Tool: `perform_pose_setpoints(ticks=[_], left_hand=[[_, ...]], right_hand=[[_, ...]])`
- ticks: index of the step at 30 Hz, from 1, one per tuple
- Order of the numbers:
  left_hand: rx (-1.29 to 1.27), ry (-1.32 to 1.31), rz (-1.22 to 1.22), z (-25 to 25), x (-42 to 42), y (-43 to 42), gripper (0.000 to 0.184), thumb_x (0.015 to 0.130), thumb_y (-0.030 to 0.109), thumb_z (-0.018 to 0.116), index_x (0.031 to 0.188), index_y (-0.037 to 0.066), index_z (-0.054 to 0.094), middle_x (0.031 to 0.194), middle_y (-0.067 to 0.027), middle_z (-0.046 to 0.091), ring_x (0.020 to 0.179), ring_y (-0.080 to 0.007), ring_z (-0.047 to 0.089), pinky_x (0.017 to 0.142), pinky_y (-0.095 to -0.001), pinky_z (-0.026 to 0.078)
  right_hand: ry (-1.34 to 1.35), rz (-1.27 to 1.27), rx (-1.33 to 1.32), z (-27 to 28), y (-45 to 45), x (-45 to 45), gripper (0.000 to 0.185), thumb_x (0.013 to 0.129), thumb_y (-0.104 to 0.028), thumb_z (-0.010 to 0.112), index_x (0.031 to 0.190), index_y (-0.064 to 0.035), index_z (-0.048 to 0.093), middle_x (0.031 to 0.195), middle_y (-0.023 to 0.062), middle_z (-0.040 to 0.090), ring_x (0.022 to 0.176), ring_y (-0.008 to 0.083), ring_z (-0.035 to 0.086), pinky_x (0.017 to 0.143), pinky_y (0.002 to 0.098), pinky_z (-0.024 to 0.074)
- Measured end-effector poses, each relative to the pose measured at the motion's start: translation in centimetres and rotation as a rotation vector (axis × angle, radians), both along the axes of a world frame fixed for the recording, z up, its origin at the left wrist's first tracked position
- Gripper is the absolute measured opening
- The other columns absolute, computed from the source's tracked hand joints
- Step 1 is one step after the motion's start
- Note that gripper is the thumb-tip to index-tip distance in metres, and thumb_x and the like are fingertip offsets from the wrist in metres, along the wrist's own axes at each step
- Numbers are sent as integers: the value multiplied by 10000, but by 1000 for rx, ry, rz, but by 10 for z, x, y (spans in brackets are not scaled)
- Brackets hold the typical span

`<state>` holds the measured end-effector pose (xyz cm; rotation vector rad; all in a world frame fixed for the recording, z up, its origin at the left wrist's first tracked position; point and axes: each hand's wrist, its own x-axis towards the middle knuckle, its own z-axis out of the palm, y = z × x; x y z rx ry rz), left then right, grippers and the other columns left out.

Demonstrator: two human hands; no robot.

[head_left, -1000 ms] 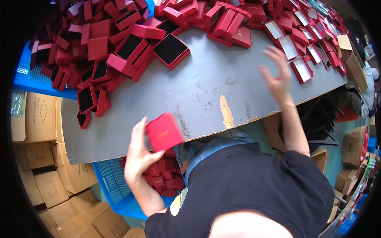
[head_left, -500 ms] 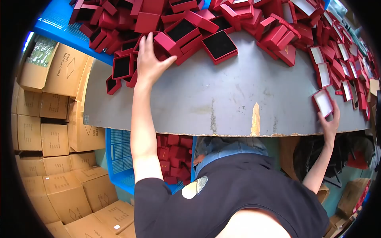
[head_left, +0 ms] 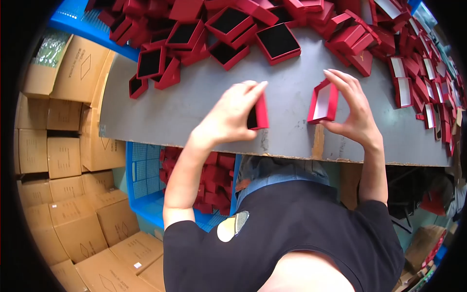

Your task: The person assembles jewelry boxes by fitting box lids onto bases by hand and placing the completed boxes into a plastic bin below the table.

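Red black-lined box point(head_left: 262, 112), frame centre, is gripped by the left hand point(head_left: 227, 116); white-lined box point(head_left: 322, 103), right of centre, is gripped by the right hand point(head_left: 358, 116); gray surface point(head_left: 287, 138) lies beneath.

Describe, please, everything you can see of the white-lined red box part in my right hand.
The white-lined red box part is a shallow, open rectangular shell with thin, straight walls, red outside and plain white inside, looking like paper-covered card. Nothing shows inside it. It is tilted, its open side partly towards the camera, and held at its edges between the thumb and fingers of the right hand. Whether it touches the grey tabletop is unclear.
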<state>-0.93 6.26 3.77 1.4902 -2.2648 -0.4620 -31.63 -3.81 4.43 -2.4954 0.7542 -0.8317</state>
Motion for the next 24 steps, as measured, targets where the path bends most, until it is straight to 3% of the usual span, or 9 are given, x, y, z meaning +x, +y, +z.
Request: perform_pose_setpoints(ticks=[4,8,9,12,14,16,17,20,24], left_hand=[[-50,-27,146,5,-2,11,1214,527,244,939,1559,116,313,1559,-196,368,1457,-368,346,1221,-548,229],[152,226,166,-30,29,34,1181,556,169,910,1568,123,303,1552,-169,391,1461,-338,359,1208,-458,306],[118,190,188,-39,33,33,1165,577,149,893,1574,126,291,1540,-158,409,1452,-325,379,1185,-423,353],[97,480,226,-60,30,32,1093,618,119,866,1555,104,304,1514,-170,424,1378,-358,449,1171,-420,376],[76,499,264,-68,22,34,1158,628,136,889,1580,94,230,1570,-173,353,1413,-350,426,1168,-408,382],[-30,509,272,-79,15,32,1231,611,158,922,1594,81,184,1618,-179,282,1434,-330,408,1166,-399,376],[-1,506,276,-81,16,34,1320,567,148,951,1602,84,135,1656,-181,188,1454,-329,375,1177,-404,363],[28,492,299,-74,18,34,1354,529,141,967,1601,83,141,1656,-186,179,1467,-336,348,1196,-419,338],[-62,394,214,-68,13,33,1224,550,143,940,1561,46,258,1587,-208,314,1475,-389,317,1190,-467,341]], right_hand=[[-98,203,129,-7,4,40,958,578,-89,845,1466,-130,487,1427,132,513,1298,342,488,1095,453,423],[-155,324,218,-22,9,73,980,606,-130,859,1496,-149,450,1503,170,432,1371,360,435,1118,464,407],[-144,349,204,-24,12,83,997,595,-147,871,1496,-147,446,1467,189,452,1344,382,444,1109,474,413],[-164,362,183,-26,22,117,1011,583,-158,881,1495,-149,446,1413,183,482,1298,388,469,1093,475,426],[-156,377,133,-32,25,133,1036,571,-189,904,1498,-178,441,1379,175,494,1248,395,489,1064,480,446],[-35,361,93,-35,34,143,1045,561,-194,927,1488,-117,453,1417,188,483,1290,380,485,1089,475,427],[-54,359,84,-38,33,144,1065,546,-205,930,1493,-131,449,1407,182,489,1277,388,497,1102,490,411],[-79,355,-15,-54,31,145,1076,535,-201,921,1497,-186,440,1321,190,519,1206,412,511,1067,499,429],[-17,365,55,-48,35,144,1111,536,-170,903,1522,-161,392,1298,186,530,1205,391,508,1073,487,425]])
